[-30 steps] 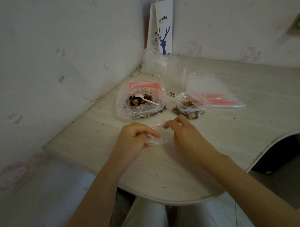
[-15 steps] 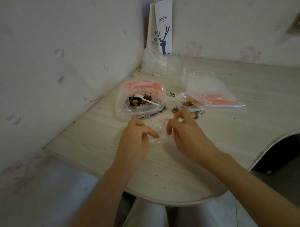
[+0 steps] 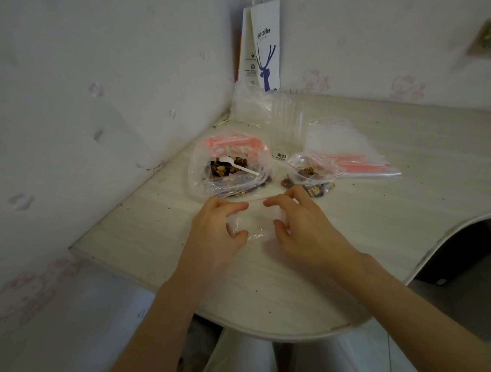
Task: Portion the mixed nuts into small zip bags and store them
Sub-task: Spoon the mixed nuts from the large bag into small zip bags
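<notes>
A small empty clear zip bag [image 3: 256, 221] with a red zip line hangs between my two hands, just above the table. My left hand [image 3: 215, 228] pinches its left side, and my right hand [image 3: 301, 225] pinches its right side, with the mouth pulled apart. Behind my hands a large clear bag of mixed nuts [image 3: 227, 169] lies open, with a white plastic spoon [image 3: 238, 165] resting in it. To its right sits a small zip bag partly filled with nuts [image 3: 313, 173], and a few loose nuts [image 3: 287, 182] lie beside it.
A stack of empty zip bags with red strips [image 3: 349, 151] lies at the right rear. More clear plastic packaging [image 3: 264, 110] and a white paper coffee bag [image 3: 263, 46] stand in the wall corner. The table's curved front edge [image 3: 272, 335] is near my body.
My hands have lifted the small empty bag slightly away from me toward the nut bags and spread its mouth wider. Nothing else on the table has moved.
</notes>
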